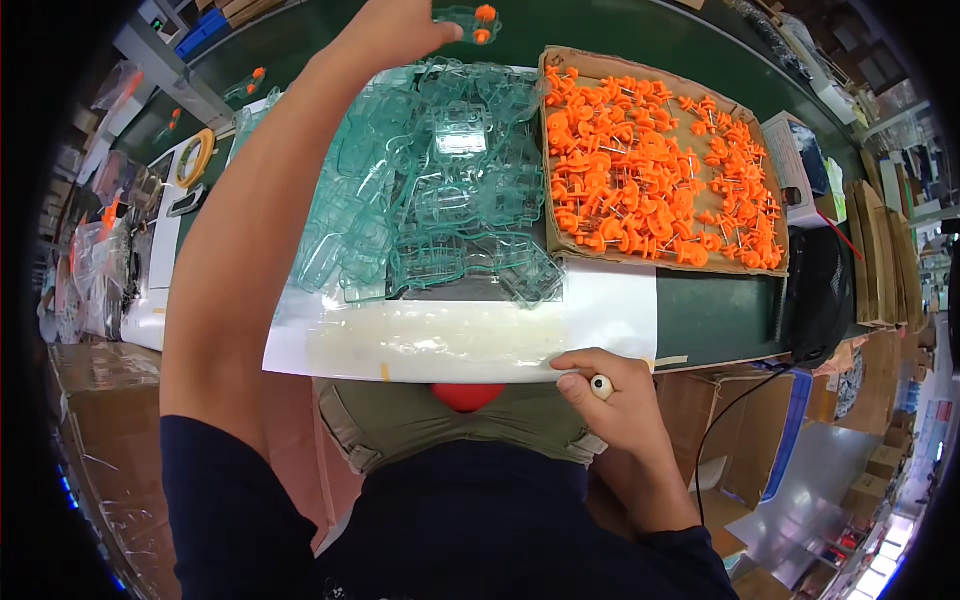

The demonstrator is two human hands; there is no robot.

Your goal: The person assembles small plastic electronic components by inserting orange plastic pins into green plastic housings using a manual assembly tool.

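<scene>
Left hand (pixel 405 28) reaches to the far edge of the green surface (pixel 712 310), thumb against the left side of a clear teal shell (pixel 466 19) fitted with orange wheels (pixel 484 13). The other fingers are hidden from where I stand; cannot tell whether they grip the shell or only touch it. Right hand (pixel 625 400) is at the near edge, right of centre, curled round a small white tube (pixel 601 387) with a dark-centred round end; type of tube uncertain. Pile of loose teal shells (pixel 465 190) across the middle, behind the near edge. To its right, a shallow cardboard tray (pixel 686 132) of orange wheels on thin metal rods. Two more wheeled shells, one nearer the far left corner (pixel 247 85), one farther left (pixel 172 122). Handling estimate: the shell looks very light, thin-walled and fairly stiff, smooth enough to slide in the fingers, probably liable to crack or dent if squeezed at mid-span. Best hold, in my judgement: a light pinch on opposite outer side edges, thumb against fingertips, clear of the wheels, which may turn under pressure.
</scene>
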